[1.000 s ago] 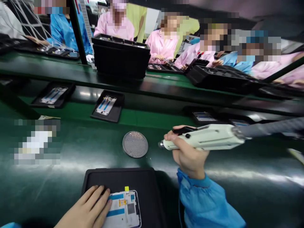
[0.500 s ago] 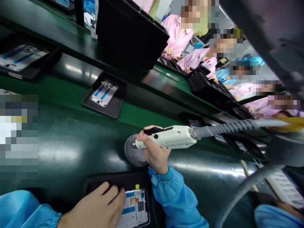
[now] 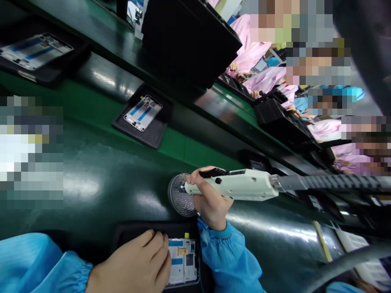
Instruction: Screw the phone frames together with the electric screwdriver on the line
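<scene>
The right hand (image 3: 212,201) has its grip wrapped around a pale electric screwdriver (image 3: 238,185), tip at a round pitted dish (image 3: 179,205) on the counter (image 3: 106,175). The left hand (image 3: 137,260) covers part of a phone frame (image 3: 191,268) in a black tray (image 3: 130,230); whether that grip clasps it, I cannot tell. Beyond, a flat tray (image 3: 155,140) carries another frame (image 3: 148,114).

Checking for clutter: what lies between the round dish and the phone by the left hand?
Head view: far edge of the black tray, plus a yellow tab at the phone.
</scene>
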Demonstrator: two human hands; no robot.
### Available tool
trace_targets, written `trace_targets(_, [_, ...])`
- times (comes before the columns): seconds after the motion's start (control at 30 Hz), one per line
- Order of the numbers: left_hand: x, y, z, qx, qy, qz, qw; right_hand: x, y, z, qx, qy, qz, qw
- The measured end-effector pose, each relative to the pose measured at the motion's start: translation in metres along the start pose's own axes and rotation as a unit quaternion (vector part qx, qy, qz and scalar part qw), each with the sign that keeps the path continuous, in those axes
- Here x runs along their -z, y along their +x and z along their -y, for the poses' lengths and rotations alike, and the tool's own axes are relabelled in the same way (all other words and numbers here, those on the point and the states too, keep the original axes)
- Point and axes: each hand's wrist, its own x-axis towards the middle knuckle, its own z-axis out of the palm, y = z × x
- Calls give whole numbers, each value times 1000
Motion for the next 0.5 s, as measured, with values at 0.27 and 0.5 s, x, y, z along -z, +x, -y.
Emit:
trace_targets(0.27, [4, 4, 5, -16, -1, 26, 1000, 0, 1, 7, 20, -7, 1, 1000])
trace_targets(0.5, [6, -2, 9, -51, -14, 14, 998, 19, -40, 65, 48, -26, 13, 998])
